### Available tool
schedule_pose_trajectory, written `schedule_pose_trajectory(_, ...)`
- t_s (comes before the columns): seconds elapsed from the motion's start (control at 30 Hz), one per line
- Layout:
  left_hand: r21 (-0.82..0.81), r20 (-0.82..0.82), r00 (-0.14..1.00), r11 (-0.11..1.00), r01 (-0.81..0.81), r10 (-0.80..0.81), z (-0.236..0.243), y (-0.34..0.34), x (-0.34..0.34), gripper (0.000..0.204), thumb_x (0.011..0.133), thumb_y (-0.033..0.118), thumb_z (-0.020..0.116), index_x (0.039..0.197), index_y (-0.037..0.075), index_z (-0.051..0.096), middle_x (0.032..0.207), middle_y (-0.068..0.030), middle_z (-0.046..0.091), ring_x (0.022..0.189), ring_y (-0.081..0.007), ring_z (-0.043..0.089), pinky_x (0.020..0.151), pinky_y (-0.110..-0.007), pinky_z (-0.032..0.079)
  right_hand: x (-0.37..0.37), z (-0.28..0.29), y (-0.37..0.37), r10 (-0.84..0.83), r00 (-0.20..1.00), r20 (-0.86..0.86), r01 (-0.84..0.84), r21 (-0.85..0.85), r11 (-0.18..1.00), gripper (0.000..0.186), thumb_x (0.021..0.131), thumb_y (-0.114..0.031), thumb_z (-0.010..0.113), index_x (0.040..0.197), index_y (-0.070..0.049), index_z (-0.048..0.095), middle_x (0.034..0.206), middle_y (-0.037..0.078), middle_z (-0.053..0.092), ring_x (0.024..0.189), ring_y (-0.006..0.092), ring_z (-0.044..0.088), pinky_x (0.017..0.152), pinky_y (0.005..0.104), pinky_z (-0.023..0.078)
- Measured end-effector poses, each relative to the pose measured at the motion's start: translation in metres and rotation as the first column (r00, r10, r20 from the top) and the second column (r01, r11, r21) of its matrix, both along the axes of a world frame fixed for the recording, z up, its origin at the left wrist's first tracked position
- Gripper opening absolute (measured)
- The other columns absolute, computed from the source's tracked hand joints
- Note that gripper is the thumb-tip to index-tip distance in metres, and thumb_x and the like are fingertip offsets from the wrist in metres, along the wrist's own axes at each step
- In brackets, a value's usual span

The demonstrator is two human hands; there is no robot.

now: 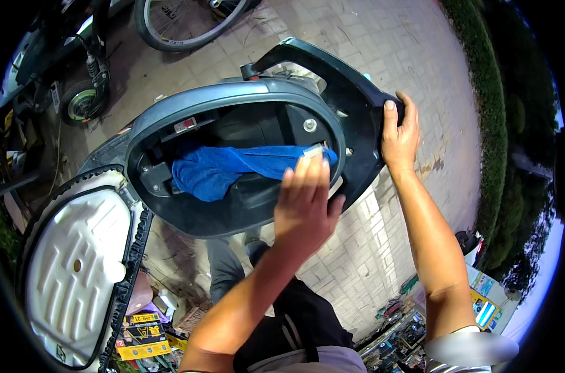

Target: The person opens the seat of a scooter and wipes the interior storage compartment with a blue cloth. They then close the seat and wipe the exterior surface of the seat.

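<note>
A scooter's under-seat storage compartment [208, 227] lies open in front of me, with a crumpled blue cloth [201, 171] stretched across its inside. My left hand [304, 202] reaches over the near right rim, its fingers straight and thumb apart. Its fingertips are at a small whitish piece [313, 151] by the cloth's right end; whether they press on it, I cannot tell. My right hand [400, 137] is curled round the outer edge of the black rear grab rail [350, 78], thumb on top. The raised seat [77, 273] shows its white underside at the left.
A bicycle wheel [189, 40] and another scooter's wheel [80, 104] stand beyond on the paved ground [419, 68]. At lower left is a yellow-and-black box [142, 336] among loose items. Assorted parts [400, 342] lie at lower right; a hedge [487, 93] runs along the right.
</note>
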State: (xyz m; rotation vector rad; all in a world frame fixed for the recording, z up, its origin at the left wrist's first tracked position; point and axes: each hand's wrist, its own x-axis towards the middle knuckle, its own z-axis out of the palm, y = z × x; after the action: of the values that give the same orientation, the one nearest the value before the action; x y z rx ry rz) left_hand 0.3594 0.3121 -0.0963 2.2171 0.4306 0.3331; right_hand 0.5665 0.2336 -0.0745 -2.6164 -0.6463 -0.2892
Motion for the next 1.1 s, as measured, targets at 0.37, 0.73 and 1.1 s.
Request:
schedule_pose_trajectory(0.37, -0.166, -0.006, 0.999, 0.985, -0.044, 0.043, -0.004, -0.013, -0.017, 0.068, 0.076, 0.019, 0.068, 0.131, -0.01, 0.04, 0.134, -0.0314, 0.036, 0.125, -0.0482, 0.037, 0.104, -0.05, 0.032, 0.001, 0.001, 0.003, 0.013, 1.0, 0.015, -0.013, 0.038, 0.999, 0.044, 0.088, -0.04, 0.055, 0.114, -0.004, 0.056, 0.109, 0.017, 0.059, 0.104, 0.0342, 0.055, 0.088, 0.04, 0.043)
schedule_pose_trajectory(0.73, -0.164, -0.121, 0.969, 0.967, 0.194, -0.215, -0.003, 0.024, -0.038, 0.08, 0.077, 0.031, 0.072, 0.136, -0.005, 0.032, 0.136, -0.03, 0.036, 0.131, -0.0411, 0.033, 0.108, -0.053, 0.024, 0.004, 0.001, 0.0, 0.048, 0.998, 0.042, -0.05, 0.044, 0.998, 0.046, 0.089, -0.041, 0.054, 0.115, -0.003, 0.056, 0.111, 0.018, 0.059, 0.104, 0.0359, 0.056, 0.089, 0.0406, 0.043)
schedule_pose_trajectory(1.1, -0.225, -0.643, 0.761, 0.971, -0.081, -0.086, -0.106, 0.127, -0.095, 0.067, 0.091, 0.051, 0.042, 0.135, 0.0, 0.042, 0.143, -0.0219, 0.035, 0.134, -0.0331, 0.033, 0.111, -0.043, 0.02, -0.001, 0.001, 0.004, 0.015, 1.0, 0.024, -0.015, -0.007, 1.0, 0.05, 0.091, -0.045, 0.048, 0.117, -0.003, 0.055, 0.116, 0.018, 0.058, 0.108, 0.0343, 0.056, 0.093, 0.0396, 0.042)
